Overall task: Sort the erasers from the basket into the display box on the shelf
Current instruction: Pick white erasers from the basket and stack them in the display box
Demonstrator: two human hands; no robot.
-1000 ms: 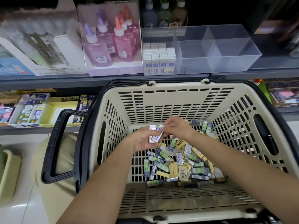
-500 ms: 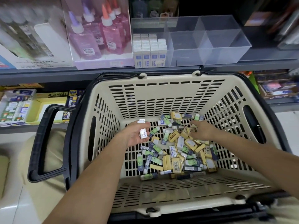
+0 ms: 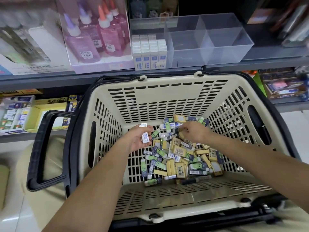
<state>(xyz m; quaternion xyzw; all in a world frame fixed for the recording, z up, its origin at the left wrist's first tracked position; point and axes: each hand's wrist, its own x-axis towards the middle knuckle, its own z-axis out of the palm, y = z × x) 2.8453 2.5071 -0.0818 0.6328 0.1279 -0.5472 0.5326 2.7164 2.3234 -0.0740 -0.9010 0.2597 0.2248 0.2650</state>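
Stationery aisle in a shop, grey metal shelf (image 3: 117, 77) up top and pale floor tiles (image 3: 10, 215) below. On the shelf sits a clear display box (image 3: 217, 47) with dividers. Its left compartment is packed with upright white erasers (image 3: 149, 52), and the glue bottles (image 3: 93, 36) stand just beside it on the left.

A beige basket (image 3: 167, 91) with black handles is parked right in front of the shelf, and a messy pile of erasers (image 3: 182, 156) (yellow, green, white) lies in its bottom. Both arms reach in. The left hand (image 3: 138, 138) hangs over the near left edge of the pile, fingers curled round a few white erasers (image 3: 145, 137). The right hand (image 3: 194, 133) is down at the far end of the pile, fingers bent into the heap and touching it. Honestly can't tell if they've got one pinched or not.
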